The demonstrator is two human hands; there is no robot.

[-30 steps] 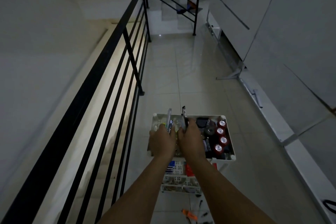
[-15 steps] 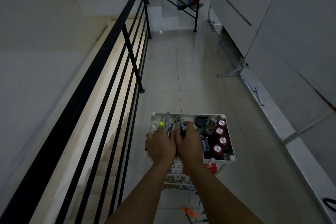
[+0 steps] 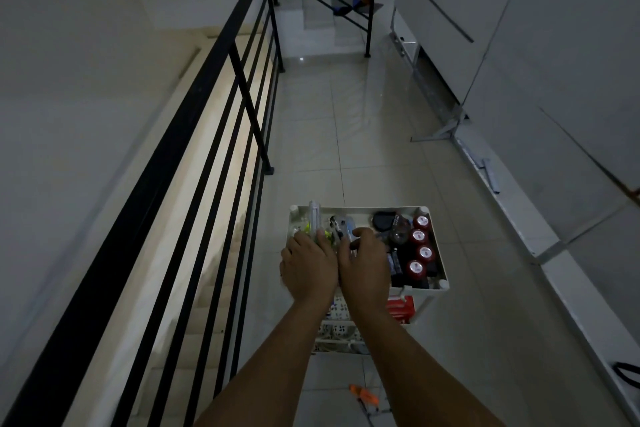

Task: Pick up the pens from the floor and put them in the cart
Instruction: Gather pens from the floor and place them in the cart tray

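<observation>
While both hands sit low over the top tray, the left hand (image 3: 308, 267) is curled over the tray's left side with fingers bent down among pale and yellow-green pens (image 3: 317, 225), though whether it actually clamps one I cannot tell from this angle. Right beside it, touching at the knuckles, the right hand (image 3: 363, 267) has its fingers pinched narrow around a dark pen (image 3: 341, 236), tip pointing to the far side. Out from there, the white cart (image 3: 438, 253) carries red-capped bottles (image 3: 419, 246) in a row along its right edge and dark items in the middle, so the free space for pens is on the left. Near the bottom of the view, an orange pen (image 3: 363, 393) and a thin darker one beside it lie on the tiled floor (image 3: 363, 156), close to the cart's foot. A black railing (image 3: 207, 135) runs down the left. These pens look light, stiff and smooth, likely to roll on tile; a pinch at mid-barrel should hold best, several gathered at once.
</observation>
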